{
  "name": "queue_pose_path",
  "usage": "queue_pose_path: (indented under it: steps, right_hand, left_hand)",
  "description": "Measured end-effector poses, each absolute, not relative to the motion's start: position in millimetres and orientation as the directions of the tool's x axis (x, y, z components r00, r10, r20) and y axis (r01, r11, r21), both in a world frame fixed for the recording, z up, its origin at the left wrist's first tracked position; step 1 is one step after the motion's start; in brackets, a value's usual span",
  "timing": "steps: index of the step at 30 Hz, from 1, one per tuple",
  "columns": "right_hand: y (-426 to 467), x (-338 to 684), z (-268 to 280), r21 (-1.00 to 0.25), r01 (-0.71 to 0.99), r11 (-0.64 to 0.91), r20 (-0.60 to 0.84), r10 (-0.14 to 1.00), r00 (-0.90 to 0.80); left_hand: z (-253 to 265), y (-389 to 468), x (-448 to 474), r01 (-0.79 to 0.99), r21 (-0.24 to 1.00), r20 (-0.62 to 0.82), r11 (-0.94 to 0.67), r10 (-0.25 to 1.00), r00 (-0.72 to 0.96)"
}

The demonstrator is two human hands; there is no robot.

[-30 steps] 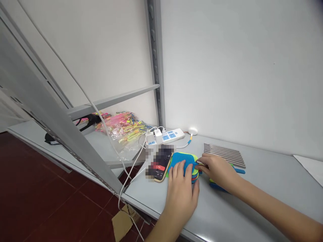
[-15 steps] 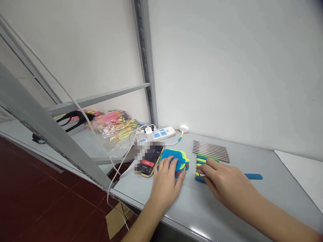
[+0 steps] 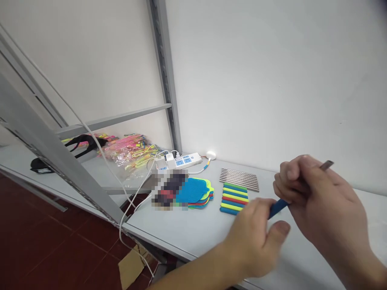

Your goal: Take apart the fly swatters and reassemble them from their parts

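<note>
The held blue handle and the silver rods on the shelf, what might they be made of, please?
Held blue handle: probably smooth plastic, matt and evenly coloured, though rubber is possible. Silver rods: likely polished metal, from their bright grey sheen.

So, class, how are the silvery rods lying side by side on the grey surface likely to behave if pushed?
The silvery rods look straight and metallic, so they are probably stiff. Their shiny, smooth finish suggests they may feel slippery. They seem slim and round, so an outer one might roll if nudged away from its neighbours.
</note>
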State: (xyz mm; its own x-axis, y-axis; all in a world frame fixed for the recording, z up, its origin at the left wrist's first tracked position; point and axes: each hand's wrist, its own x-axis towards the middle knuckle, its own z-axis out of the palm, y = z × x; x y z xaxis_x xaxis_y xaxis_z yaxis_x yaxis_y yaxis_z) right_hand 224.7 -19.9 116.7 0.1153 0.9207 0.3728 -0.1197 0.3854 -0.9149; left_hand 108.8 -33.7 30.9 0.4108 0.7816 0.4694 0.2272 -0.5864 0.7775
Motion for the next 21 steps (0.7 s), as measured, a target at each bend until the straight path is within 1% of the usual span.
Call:
queue_pose_path:
  steps: [2,3,4,5,7,10,12,13,15,17,19,20,21]
  right_hand:
    - [-19.3,228.9,122.2,-0.881,-0.31,0.357,0.315,0.932,0.178]
    - [-19.2,232.9,122.0,-0.866,-0.366,0.34,0.285,0.938,0.197]
    - [-19.4,237.8,119.6,-0.856,-0.407,0.318,0.252,0.945,0.209]
    - [-19.7,243.3,115.1,-0.85,-0.443,0.285,0.209,0.954,0.213]
    - [-20.9,253.4,100.8,-0.836,-0.518,0.183,0.09,0.976,0.199]
    - [-25.7,260.5,74.1,-0.747,-0.662,0.055,-0.08,0.982,0.172]
    - [-31.7,259.8,59.7,-0.683,-0.727,0.065,-0.141,0.965,0.219]
    - [-35.5,258.9,54.7,-0.666,-0.741,0.09,-0.155,0.954,0.256]
    - [-44.2,257.8,48.7,-0.657,-0.744,0.119,-0.165,0.941,0.296]
    - [-53.0,258.9,45.7,-0.663,-0.744,0.086,-0.166,0.952,0.257]
    - [-60.3,261.6,42.7,-0.673,-0.739,0.035,-0.152,0.971,0.185]
    - [-63.0,262.9,40.8,-0.679,-0.734,0.03,-0.133,0.978,0.162]
    - [-65.1,264.0,38.9,-0.686,-0.727,0.036,-0.106,0.983,0.149]
  left_hand:
    - [36.5,-35.6,128.9,0.137,0.899,0.333,-0.417,0.851,0.405]
    - [38.0,-35.4,133.8,0.132,0.925,0.278,-0.356,0.872,0.402]
    - [39.0,-34.5,135.5,0.157,0.931,0.245,-0.328,0.885,0.396]
    - [39.6,-33.4,134.7,0.213,0.917,0.236,-0.337,0.89,0.389]
    - [40.3,-31.6,129.0,0.393,0.823,0.259,-0.409,0.888,0.381]
    - [39.8,-34.8,122.9,0.641,0.613,0.278,-0.461,0.886,0.371]
    - [37.7,-41.3,125.1,0.715,0.517,0.218,-0.471,0.88,0.422]
    - [35.9,-45.2,127.5,0.716,0.506,0.176,-0.48,0.871,0.46]
    - [30.7,-52.3,132.3,0.665,0.564,0.108,-0.49,0.842,0.529]
    - [24.3,-56.3,134.6,0.567,0.69,0.074,-0.45,0.823,0.564]
    - [17.8,-56.2,133.6,0.445,0.825,0.02,-0.349,0.805,0.594]
    - [14.4,-54.9,132.4,0.372,0.886,-0.02,-0.277,0.778,0.627]
    - [10.7,-53.0,131.2,0.292,0.941,-0.075,-0.172,0.734,0.675]
